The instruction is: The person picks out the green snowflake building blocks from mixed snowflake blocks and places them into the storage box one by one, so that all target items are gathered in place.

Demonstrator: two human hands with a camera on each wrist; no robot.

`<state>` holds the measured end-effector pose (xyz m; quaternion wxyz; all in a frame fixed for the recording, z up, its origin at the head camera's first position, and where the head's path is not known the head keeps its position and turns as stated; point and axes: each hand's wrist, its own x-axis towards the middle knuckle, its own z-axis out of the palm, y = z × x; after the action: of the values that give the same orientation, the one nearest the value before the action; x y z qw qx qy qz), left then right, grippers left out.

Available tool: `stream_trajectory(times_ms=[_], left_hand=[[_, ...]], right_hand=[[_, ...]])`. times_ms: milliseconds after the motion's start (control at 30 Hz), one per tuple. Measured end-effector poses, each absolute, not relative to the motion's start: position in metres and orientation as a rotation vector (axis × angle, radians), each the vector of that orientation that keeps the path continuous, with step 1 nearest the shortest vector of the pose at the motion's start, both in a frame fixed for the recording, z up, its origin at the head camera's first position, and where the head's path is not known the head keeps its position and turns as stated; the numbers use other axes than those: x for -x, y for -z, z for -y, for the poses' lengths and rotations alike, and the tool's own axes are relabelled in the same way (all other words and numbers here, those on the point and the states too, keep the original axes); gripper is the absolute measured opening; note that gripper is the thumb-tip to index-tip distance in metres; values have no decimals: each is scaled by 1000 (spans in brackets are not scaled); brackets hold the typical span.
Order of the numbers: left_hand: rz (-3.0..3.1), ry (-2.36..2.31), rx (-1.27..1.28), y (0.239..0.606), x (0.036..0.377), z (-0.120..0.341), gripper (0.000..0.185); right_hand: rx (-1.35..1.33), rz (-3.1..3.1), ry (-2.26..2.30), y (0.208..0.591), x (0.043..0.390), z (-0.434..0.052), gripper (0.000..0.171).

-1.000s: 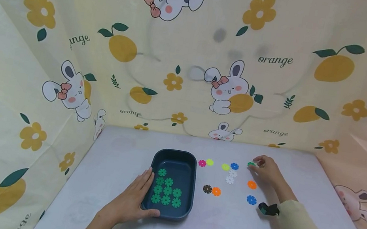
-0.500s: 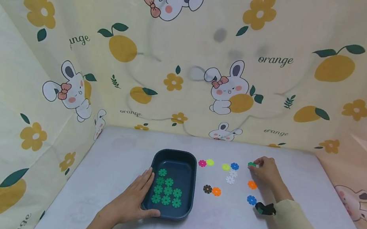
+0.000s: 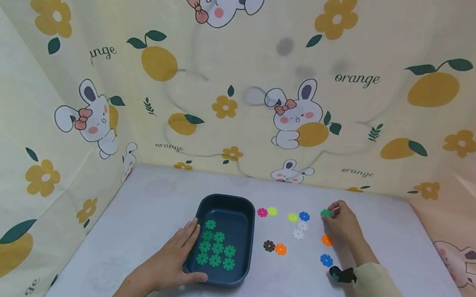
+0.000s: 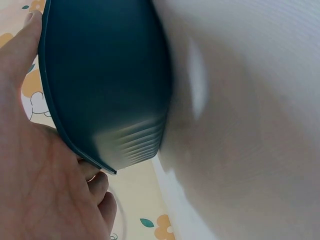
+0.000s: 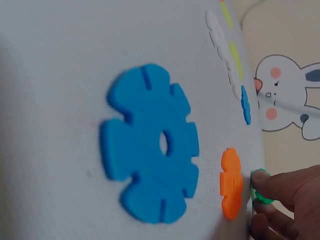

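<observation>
A dark blue rectangular tray (image 3: 229, 202) stands on the table, with several green flower-shaped plastic discs (image 3: 217, 248) lying flat in its near part. My left hand (image 3: 171, 257) rests along the tray's left side, fingers fairly straight, thumb at the near rim; in the left wrist view it touches the tray's outer wall (image 4: 105, 65). At the far right, my right hand (image 3: 345, 225) pinches a green flower-shaped disc (image 3: 326, 213) between thumb and fingers. The right wrist view shows that disc (image 5: 264, 192) mostly covered by the thumb.
Right of the tray lie a pink disc (image 3: 262, 212), yellow ones (image 3: 293, 217), white ones (image 3: 298, 234), a brown one (image 3: 269, 246) and an orange one (image 3: 280, 249). Another orange disc (image 3: 326, 240) and a blue disc (image 3: 326, 260) lie near my right forearm. A printed curtain (image 3: 243, 118) hangs behind.
My right hand has closed its pinch on the green disc, which now shows more clearly, and its wrist has shifted slightly left. The left hand and tray have stayed in place.
</observation>
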<state>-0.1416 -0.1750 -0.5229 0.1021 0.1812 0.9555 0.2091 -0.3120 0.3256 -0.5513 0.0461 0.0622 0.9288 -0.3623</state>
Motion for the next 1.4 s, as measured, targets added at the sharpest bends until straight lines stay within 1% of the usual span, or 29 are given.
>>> stream_trajectory(times_ms=[200,367,567,900,1133,1400], left_hand=[[-2813,-618,-536,523,141,175,126],[-2824,-624,-548,522,142,175,126],[-2828,-631,-535,521,142,175,125],[-2831,-617,-538,523,142,174,125],[-2831,-614,-532,524,142,175,125],[-2835,-614,-546,524,142,175,125]], right_hand=[[-157,-2844,1168,551,311,-321,30],[-84,-2857,1241,546,312,-314,30],[50,-2905,1329,532,310,-298,28],[155,-2888,1390,517,306,-270,23],[249,-2811,1434,498,295,-245,20],[437,-2750,1472,482,279,-216,13]])
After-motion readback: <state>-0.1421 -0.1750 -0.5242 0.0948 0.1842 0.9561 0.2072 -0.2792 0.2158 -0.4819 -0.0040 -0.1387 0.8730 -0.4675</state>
